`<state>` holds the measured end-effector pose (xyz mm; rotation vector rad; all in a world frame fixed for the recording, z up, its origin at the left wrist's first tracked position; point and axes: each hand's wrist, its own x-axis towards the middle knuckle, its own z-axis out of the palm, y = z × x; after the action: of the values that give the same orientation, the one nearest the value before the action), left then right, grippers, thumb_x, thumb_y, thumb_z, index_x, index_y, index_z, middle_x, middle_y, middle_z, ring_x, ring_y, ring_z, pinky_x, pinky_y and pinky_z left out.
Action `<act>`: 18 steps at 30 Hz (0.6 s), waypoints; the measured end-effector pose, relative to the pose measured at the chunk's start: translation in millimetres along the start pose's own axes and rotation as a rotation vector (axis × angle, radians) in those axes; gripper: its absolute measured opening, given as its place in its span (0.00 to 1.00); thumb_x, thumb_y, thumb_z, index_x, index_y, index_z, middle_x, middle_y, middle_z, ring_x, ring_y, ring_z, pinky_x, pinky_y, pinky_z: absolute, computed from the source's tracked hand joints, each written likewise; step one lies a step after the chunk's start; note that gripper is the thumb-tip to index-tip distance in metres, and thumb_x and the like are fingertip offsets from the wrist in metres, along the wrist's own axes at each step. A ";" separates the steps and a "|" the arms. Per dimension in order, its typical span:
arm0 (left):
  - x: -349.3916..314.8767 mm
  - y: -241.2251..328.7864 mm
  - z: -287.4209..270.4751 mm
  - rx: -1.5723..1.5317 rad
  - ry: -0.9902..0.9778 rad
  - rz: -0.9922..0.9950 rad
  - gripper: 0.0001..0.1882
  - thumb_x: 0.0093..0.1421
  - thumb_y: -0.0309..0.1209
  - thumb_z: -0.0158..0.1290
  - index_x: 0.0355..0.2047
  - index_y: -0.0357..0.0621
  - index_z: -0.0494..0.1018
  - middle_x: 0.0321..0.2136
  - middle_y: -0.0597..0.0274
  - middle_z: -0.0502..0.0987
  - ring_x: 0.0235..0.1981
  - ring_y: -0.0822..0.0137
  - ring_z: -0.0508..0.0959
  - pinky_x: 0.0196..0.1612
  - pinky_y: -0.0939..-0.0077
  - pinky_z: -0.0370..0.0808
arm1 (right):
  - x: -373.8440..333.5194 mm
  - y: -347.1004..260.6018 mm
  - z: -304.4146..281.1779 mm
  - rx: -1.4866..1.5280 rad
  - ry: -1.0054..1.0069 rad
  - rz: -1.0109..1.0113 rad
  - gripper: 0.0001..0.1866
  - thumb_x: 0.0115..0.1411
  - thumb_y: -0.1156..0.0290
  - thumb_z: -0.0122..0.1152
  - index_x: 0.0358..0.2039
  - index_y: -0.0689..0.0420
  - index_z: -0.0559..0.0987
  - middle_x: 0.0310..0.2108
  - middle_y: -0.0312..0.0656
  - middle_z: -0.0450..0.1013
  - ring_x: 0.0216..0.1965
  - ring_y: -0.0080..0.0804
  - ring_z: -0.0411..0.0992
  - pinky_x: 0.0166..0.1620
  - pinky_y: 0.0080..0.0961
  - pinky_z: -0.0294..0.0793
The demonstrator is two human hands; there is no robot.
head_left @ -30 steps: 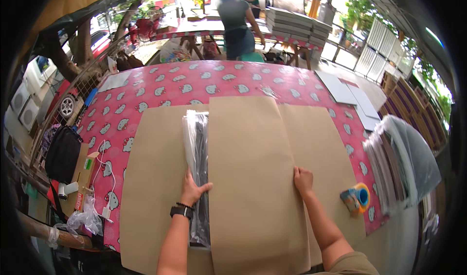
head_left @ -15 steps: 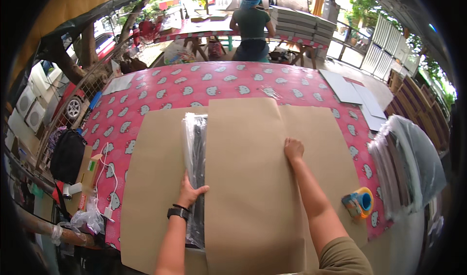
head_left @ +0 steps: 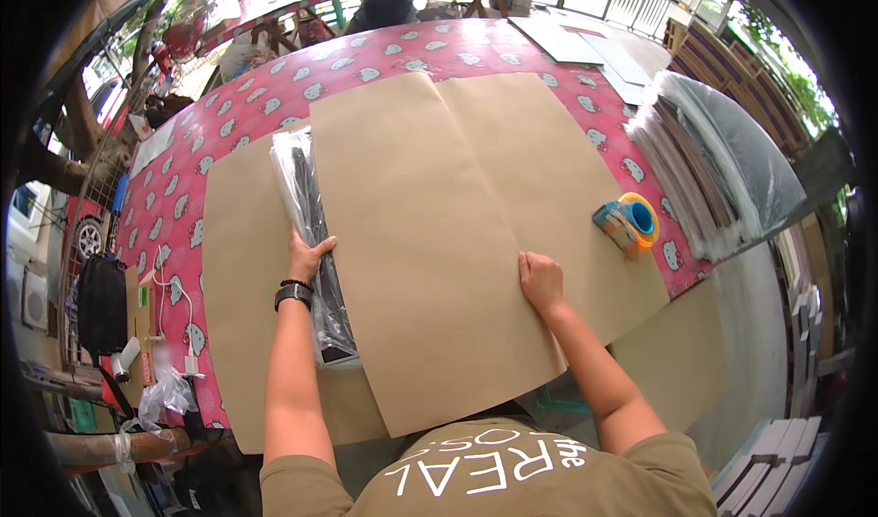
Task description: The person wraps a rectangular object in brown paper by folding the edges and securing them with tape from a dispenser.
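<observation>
A large sheet of brown kraft paper [head_left: 412, 197] is folded partly over a flat, dark item in clear plastic wrap [head_left: 318, 234]. Only the item's left strip shows; the paper hides the rest. My left hand [head_left: 307, 255] grips that item's left side, its thumb over the top beside the paper's edge. Curled fingers of my right hand [head_left: 541, 281] hold the folded paper at its right edge. A tape dispenser [head_left: 629, 224], orange and blue, sits on the paper to the right of that hand.
The table wears a pink patterned cover [head_left: 366, 55]. Plastic-wrapped flat panels [head_left: 695, 170] lean at the right edge, white boards [head_left: 558, 42] lie at the far right. At left are a black bag [head_left: 102, 302] and a white cord [head_left: 174, 288]. Another person [head_left: 389, 0] is beyond the table.
My view has tipped downward, showing my shirt and the table's near edge. My right hand has slid nearer to me along the paper's right edge; the left keeps its place on the wrapped item.
</observation>
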<state>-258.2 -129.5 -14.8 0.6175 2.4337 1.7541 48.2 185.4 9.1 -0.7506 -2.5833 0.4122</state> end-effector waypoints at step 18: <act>1.2 -0.5 -4.1 0.052 0.024 0.034 0.53 0.34 0.39 0.67 0.54 0.26 0.50 0.52 0.37 0.60 0.55 0.49 0.61 0.58 0.66 0.55 | -51.7 13.7 -12.7 0.162 0.040 0.075 0.16 0.57 0.64 0.48 0.19 0.62 0.73 0.23 0.51 0.71 0.28 0.50 0.69 0.33 0.40 0.69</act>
<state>-260.6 -132.9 -13.6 0.6504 2.5067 1.7250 99.9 169.4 -1.0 -0.7916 -2.4555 0.6149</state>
